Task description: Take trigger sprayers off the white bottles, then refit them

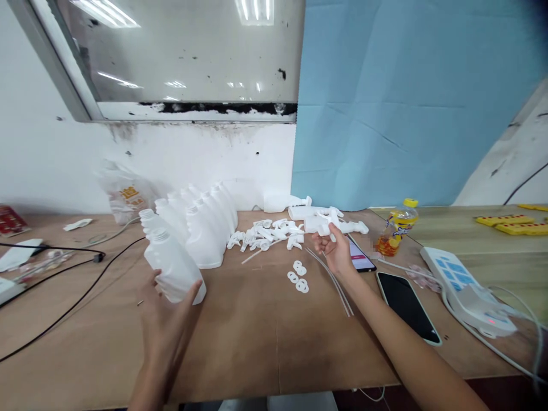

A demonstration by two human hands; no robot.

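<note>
At the front left, my left hand (169,308) is wrapped around the lower part of a white plastic bottle (171,265) with an open threaded neck. The bottle tilts slightly to the left, in front of several similar empty bottles (206,240). My right hand (334,249) is closed with its fingertips on a white trigger spray head (329,220); fingers partly cover it. Just behind that hand, bottles with spray heads fitted (310,212) lie on their sides. Loose white spray heads (268,233) lie in a pile to the left of it.
White ring gaskets (301,285) and thin clear tubes (331,279) lie mid-table. To the right are two phones (406,305), a yellow-capped drink bottle (398,228) and a white power strip (466,291) with cables. Black cables (85,302) cross the left side; a plastic bag (128,197) stands behind.
</note>
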